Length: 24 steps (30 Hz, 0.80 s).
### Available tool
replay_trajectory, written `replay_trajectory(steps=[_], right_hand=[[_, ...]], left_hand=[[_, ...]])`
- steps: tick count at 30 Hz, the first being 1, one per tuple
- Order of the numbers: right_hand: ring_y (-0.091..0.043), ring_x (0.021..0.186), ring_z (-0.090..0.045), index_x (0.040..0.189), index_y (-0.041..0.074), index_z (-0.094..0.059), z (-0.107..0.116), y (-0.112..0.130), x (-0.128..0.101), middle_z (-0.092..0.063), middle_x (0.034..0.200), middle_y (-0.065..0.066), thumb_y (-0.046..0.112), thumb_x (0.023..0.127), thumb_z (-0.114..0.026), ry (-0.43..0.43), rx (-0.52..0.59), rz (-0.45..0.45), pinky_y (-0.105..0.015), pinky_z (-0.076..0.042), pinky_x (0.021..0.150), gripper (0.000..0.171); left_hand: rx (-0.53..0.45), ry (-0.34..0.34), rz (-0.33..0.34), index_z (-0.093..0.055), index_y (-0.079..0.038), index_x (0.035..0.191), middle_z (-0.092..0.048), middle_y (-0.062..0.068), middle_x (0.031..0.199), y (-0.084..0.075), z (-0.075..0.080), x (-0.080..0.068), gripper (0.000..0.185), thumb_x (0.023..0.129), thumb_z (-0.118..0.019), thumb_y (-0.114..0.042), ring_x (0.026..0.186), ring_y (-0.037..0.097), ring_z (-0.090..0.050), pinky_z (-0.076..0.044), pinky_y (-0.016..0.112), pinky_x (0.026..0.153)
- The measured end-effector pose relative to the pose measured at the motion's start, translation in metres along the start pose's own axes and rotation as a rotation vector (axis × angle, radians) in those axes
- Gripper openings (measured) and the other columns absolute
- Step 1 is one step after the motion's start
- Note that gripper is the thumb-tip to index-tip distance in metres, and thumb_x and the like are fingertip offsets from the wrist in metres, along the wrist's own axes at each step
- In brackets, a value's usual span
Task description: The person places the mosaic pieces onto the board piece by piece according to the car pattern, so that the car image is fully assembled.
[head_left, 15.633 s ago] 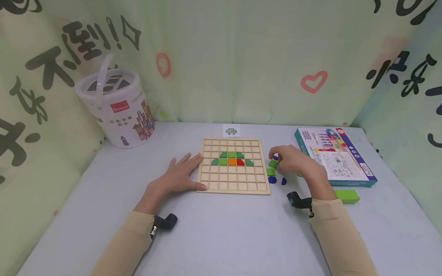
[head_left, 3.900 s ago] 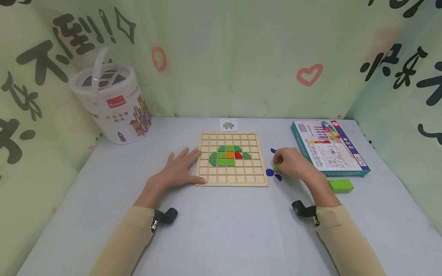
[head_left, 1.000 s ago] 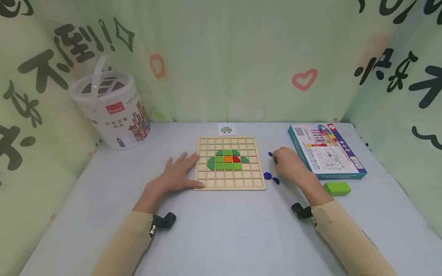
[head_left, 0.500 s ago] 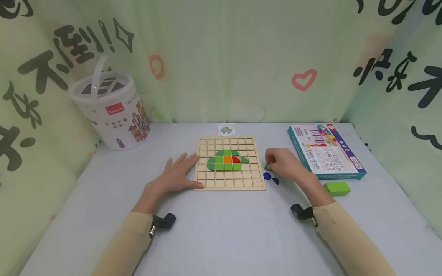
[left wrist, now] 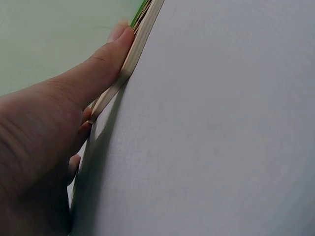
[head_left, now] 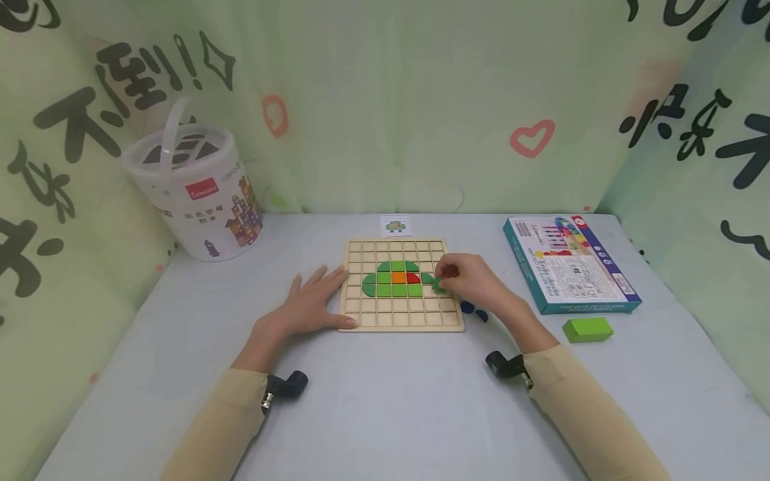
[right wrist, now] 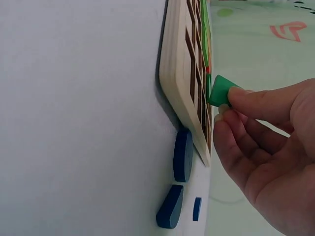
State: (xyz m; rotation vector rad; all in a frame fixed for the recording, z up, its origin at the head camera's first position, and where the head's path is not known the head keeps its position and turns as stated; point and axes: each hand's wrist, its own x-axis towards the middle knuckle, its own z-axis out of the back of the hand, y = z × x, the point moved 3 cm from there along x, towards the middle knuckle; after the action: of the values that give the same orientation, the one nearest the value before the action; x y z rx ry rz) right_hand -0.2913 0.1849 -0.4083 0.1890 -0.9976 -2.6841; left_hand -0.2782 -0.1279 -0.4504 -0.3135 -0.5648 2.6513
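My left hand lies with spread fingers against the left edge of a wooden grid board, its thumb on the near left corner. In the left wrist view the thumb rests along the board's rim. My right hand pinches a dark green quarter-round block between thumb and fingers, over the board's right side. A red quarter-round block and an orange square block sit in the grid among several green ones. Beside the board lie a round blue block and a smaller rounded blue block.
A small pattern card lies behind the board. At the right are a flat teal-edged box and a bright green block. A white lidded bucket stands at the back left. Another blue piece shows in the right wrist view.
Over the whole span, green blocks have filled a lower row in the grid. In the last second my right hand has picked up the dark green block and carried it left over the board.
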Motion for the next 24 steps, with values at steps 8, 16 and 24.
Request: replay_trajectory(steps=[8,16,24], right_hand=[[-0.022,0.082,-0.057,0.095,0.005,-0.069,-0.01,0.007,0.008,-0.067,0.09,-0.008,0.001,0.087,-0.067,0.009,-0.011,0.011,-0.031,-0.049,0.073,0.009],[-0.022,0.083,-0.057,0.103,0.005,-0.07,-0.017,0.011,0.011,-0.068,0.092,-0.009,0.0,0.089,-0.065,0.03,-0.112,0.003,-0.03,-0.05,0.072,0.016],[-0.022,0.083,-0.058,0.099,0.007,-0.072,-0.012,0.004,0.008,-0.069,0.091,-0.009,0.007,0.09,-0.067,-0.006,-0.036,-0.047,-0.028,-0.048,0.071,0.011]], left_hand=[[0.005,0.013,0.002,-0.021,-0.02,0.16,-0.017,-0.002,0.168,0.0,0.0,0.002,0.11,0.076,-0.07,-0.07,0.157,0.031,-0.005,0.004,0.066,0.121],[0.004,0.015,0.004,-0.02,-0.02,0.16,-0.017,-0.002,0.168,0.002,-0.001,0.001,0.11,0.076,-0.071,-0.07,0.157,0.031,-0.005,0.004,0.066,0.121],[-0.001,0.013,0.009,-0.021,-0.019,0.16,-0.018,-0.001,0.168,-0.001,0.001,0.0,0.109,0.076,-0.071,-0.068,0.157,0.032,-0.005,0.003,0.066,0.121]])
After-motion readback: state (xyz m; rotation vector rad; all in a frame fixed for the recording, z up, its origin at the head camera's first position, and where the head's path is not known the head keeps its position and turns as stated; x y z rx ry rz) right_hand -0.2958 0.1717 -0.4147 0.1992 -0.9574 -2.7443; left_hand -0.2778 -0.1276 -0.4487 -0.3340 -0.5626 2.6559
